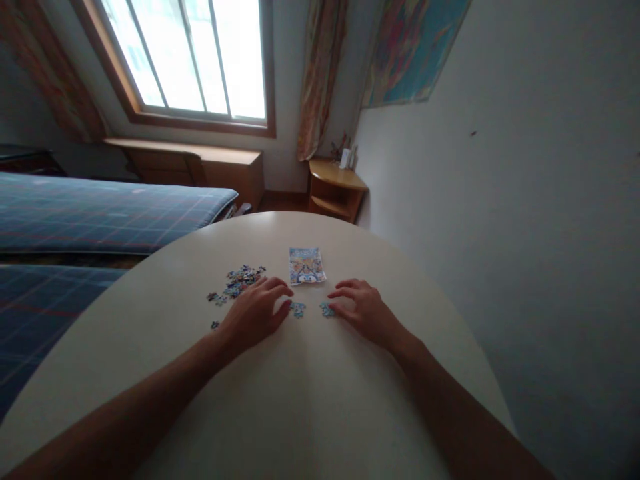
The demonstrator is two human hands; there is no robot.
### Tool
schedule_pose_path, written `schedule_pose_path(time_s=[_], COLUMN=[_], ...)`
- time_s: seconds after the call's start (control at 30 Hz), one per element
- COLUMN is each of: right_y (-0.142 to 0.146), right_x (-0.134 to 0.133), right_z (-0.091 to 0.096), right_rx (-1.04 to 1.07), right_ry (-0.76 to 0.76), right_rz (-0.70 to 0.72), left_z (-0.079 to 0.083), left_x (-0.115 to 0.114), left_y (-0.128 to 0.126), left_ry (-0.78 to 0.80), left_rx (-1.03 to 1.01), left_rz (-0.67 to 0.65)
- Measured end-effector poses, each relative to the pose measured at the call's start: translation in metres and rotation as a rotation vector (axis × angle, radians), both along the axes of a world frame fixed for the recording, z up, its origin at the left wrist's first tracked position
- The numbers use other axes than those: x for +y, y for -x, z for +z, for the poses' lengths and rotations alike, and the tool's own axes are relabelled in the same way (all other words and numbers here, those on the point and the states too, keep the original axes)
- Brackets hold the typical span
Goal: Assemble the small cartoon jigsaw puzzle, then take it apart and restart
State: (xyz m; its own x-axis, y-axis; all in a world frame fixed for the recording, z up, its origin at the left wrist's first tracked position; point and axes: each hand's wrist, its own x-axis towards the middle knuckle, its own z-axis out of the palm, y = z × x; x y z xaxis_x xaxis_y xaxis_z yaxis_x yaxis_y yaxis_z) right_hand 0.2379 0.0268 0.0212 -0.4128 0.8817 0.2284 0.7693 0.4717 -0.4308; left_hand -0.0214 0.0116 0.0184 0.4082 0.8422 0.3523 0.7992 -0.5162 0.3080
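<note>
My left hand [257, 308] rests low over the table, palm down, thumb and fingers apart. Its thumb tip lies at the edge of a small light-blue jigsaw piece cluster [298, 309]. On the other side, my right hand [367, 310] is open too, its thumb at the edge of another light-blue jigsaw piece [326, 309]. A gap separates these pieces. Beyond the hands lies a colourful picture sheet [306, 267] with a cartoon figure. Loose jigsaw pieces [244, 279] form a pile behind my left hand, which partly hides it.
A single dark jigsaw piece [215, 325] lies left of my left wrist. The round white table [310, 400] ends near the wall [540, 233] on the right. Beds with plaid mattresses [100, 210] stand to the left. A wooden corner cabinet [336, 180] is behind the table.
</note>
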Motion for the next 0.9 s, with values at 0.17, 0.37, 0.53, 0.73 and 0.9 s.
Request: schedule_pose_path(time_s=[0.17, 0.37, 0.53, 0.73, 0.9], right_y=[-0.002, -0.007, -0.006, -0.006, -0.006], right_x=[0.003, 0.008, 0.009, 0.01, 0.01], right_z=[-0.009, -0.009, -0.01, -0.013, -0.012], right_rx=[-0.025, 0.012, 0.067, 0.083, 0.073], right_ry=[0.049, 0.051, 0.032, 0.02, 0.017], right_rz=[0.077, 0.095, 0.07, 0.048, 0.053], left_z=[0.033, 0.039, 0.032, 0.042, 0.045], left_x=[0.029, 0.042, 0.039, 0.04, 0.046], left_y=[0.037, 0.068, 0.069, 0.076, 0.088], left_ry=[0.236, 0.473, 0.547, 0.412, 0.334], left_rx=[0.015, 0.059, 0.113, 0.274, 0.333], left_rz=[0.17, 0.068, -0.092, 0.093, 0.281])
